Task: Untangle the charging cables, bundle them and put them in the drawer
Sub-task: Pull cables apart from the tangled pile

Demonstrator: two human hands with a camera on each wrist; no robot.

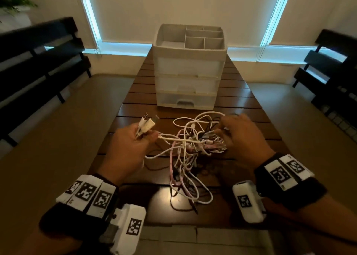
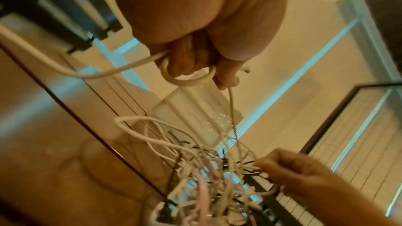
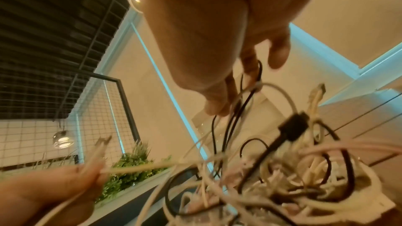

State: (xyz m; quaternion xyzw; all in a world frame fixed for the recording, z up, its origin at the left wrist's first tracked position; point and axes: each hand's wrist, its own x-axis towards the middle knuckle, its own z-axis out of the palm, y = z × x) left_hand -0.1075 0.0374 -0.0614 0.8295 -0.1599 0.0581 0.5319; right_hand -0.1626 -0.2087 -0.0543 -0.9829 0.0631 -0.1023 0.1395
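A tangle of white, pink and black charging cables (image 1: 190, 146) hangs over the wooden table (image 1: 251, 108) between my hands. My left hand (image 1: 133, 139) grips several white plug ends (image 1: 146, 124), raised at the left of the tangle; the left wrist view shows a white cable (image 2: 187, 79) looped round its fingers. My right hand (image 1: 237, 131) reaches into the tangle's right side and pinches thin black and white strands (image 3: 243, 95). A black plug (image 3: 293, 126) sticks out of the knot. The white drawer unit (image 1: 188, 75) stands behind, its drawers closed.
The unit's top tray (image 1: 204, 36) has divided compartments. Black benches (image 1: 34, 61) flank the table on the left and on the right (image 1: 332, 65). A planter with green plants (image 3: 130, 166) shows in the right wrist view. Cable loops trail to the table's near edge (image 1: 189, 195).
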